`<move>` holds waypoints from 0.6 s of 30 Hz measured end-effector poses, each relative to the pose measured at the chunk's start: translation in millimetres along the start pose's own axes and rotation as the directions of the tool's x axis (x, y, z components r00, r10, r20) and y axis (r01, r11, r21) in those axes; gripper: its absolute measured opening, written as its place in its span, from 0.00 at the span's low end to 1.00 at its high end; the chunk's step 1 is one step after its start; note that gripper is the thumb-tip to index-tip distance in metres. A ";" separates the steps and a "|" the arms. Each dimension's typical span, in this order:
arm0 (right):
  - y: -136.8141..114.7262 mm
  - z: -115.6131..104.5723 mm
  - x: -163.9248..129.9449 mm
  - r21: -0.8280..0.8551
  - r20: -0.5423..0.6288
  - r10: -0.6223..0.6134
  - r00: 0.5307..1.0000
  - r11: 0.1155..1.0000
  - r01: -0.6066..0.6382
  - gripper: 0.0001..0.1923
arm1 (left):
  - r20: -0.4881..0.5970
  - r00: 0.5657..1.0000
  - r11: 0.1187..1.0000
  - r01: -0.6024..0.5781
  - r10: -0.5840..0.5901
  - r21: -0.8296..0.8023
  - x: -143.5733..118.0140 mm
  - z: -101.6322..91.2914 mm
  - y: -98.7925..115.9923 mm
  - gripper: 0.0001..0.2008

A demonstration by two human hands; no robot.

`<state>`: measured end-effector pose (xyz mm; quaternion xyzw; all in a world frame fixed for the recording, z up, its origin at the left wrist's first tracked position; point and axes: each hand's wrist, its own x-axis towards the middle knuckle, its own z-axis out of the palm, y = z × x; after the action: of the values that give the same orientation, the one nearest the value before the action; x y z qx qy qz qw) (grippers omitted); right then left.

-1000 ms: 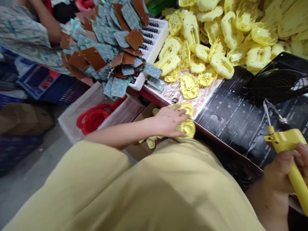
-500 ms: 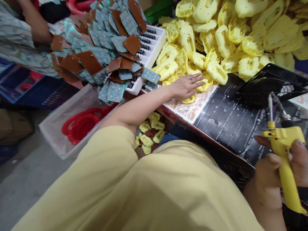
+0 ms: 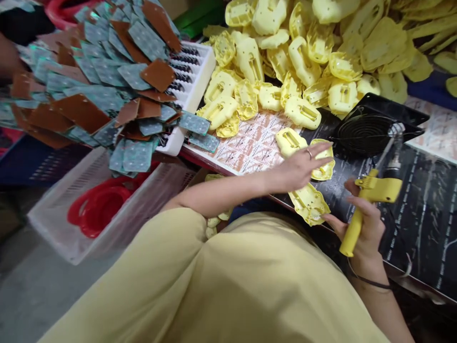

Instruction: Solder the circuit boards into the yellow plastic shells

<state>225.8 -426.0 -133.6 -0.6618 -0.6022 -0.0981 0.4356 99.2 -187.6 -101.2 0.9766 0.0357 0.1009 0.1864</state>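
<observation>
My left hand (image 3: 298,167) lies over several pale yellow plastic shells at the bench edge, its fingers stretched out. One shell (image 3: 290,139) shows behind the hand, another shell (image 3: 324,166) is under the fingertips, and a third shell (image 3: 310,206) lies hollow side up nearest my body. My right hand (image 3: 366,226) is closed around the handle of a yellow soldering gun (image 3: 380,188), whose metal tip points away from me. A fingertip of that hand reaches the edge of the nearest shell.
A large heap of yellow shells (image 3: 303,57) covers the back of the bench. A black fan (image 3: 371,126) stands behind the soldering gun. At left, circuit boards (image 3: 103,90) are piled over a white foam tray (image 3: 202,71). Below is a white crate (image 3: 71,238) with a red plastic part (image 3: 94,214).
My left hand has moved right from the heap's edge, and several shells now lie near my right hand. My right hand has come inward with the soldering gun. The view has shifted right.
</observation>
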 end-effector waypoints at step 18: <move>12.8 -10.6 0.3 -0.093 0.217 -0.097 0.971 0.989 0.119 0.21 | -0.112 0.957 0.925 0.287 -0.267 0.248 7.1 -61.4 -119.4 0.31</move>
<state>241.3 -431.8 -132.9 -0.6567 -0.6744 -0.0820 0.3273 89.4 -54.1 -88.4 0.9732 0.1933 0.1050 0.0668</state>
